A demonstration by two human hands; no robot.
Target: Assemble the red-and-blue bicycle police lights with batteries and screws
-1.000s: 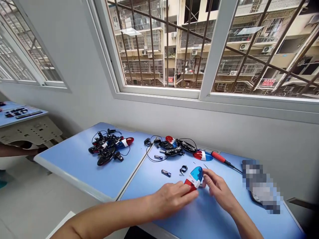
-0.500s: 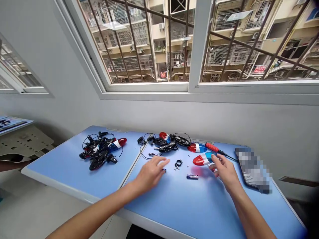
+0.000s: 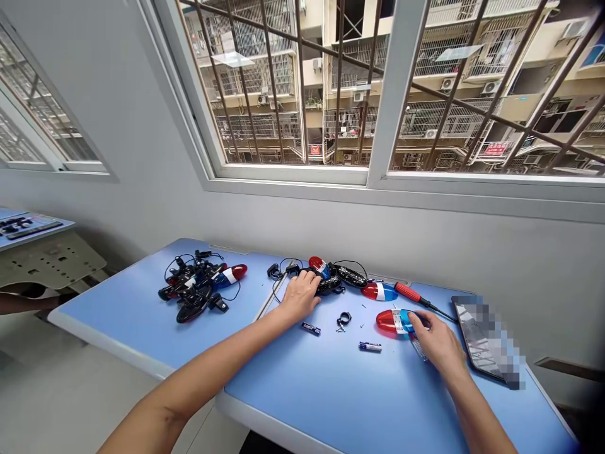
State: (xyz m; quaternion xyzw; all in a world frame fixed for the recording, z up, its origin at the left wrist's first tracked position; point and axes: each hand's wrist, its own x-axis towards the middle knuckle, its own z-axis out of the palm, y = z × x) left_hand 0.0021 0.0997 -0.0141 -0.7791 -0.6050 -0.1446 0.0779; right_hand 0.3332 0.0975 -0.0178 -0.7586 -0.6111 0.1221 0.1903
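My right hand (image 3: pixel 437 340) grips the blue end of a red, white and blue light cover (image 3: pixel 391 321) just over the table. A clear piece (image 3: pixel 418 347) shows under its fingers. My left hand (image 3: pixel 301 295) reaches to the pile at the back, fingers and thumb apart, beside a black patterned housing (image 3: pixel 329 285); whether it touches the housing is hidden. Two batteries, one (image 3: pixel 311 328) near my left wrist and another (image 3: pixel 370 347) further right, lie on the table. Between the hands are a black ring clamp (image 3: pixel 345 318) and small screws (image 3: pixel 340 329).
A second tricolour cover (image 3: pixel 379 291) and a red-handled screwdriver (image 3: pixel 407 291) lie at the back. A dark tablet-like device (image 3: pixel 482 340), partly blurred, is at the right. Black lights with cables (image 3: pixel 198 287) are heaped on the left table. A wall and window stand behind.
My left hand has moved away from the near battery, back to the pile, uncovering that battery. My right hand still holds the cover, now turned with its holed side showing. The view shifted slightly.
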